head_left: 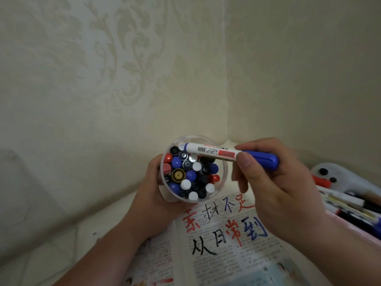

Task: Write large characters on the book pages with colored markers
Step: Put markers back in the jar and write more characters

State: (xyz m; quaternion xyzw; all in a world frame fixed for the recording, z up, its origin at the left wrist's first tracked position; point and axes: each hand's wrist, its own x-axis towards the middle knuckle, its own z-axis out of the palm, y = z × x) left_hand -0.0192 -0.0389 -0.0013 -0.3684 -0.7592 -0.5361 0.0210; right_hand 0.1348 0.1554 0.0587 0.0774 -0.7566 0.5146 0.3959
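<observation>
A clear plastic cup (226,172) is packed with markers (190,175) standing on end, so only their round tips show: blue, white, black and red ones, plus a single gold one near the left side. The left hand (152,195) grips this cup from its left side and from below, fingers curled round the wall, forearm reaching up from the bottom edge of the view. The cup is held above the top edge of an open book (222,254). The right hand (278,188) holds a blue marker (210,151), pinching it between thumb and fingers just where the white barrel meets the blue cap. The marker lies nearly level, its long axis running left to right: the capped end points right and sticks out past the thumb, while the blunt rear end points left and sits over the far rim of the cup, above the other markers. The right wrist is bent inward, with the back of the hand toward the camera. The right-hand page of the book carries large handwritten characters (190,222) in red, black and blue over the printed text. At the far right sits a white case (340,174) with more markers lying in it, well apart from the cup. A patterned wallpaper corner (225,100) rises behind.
</observation>
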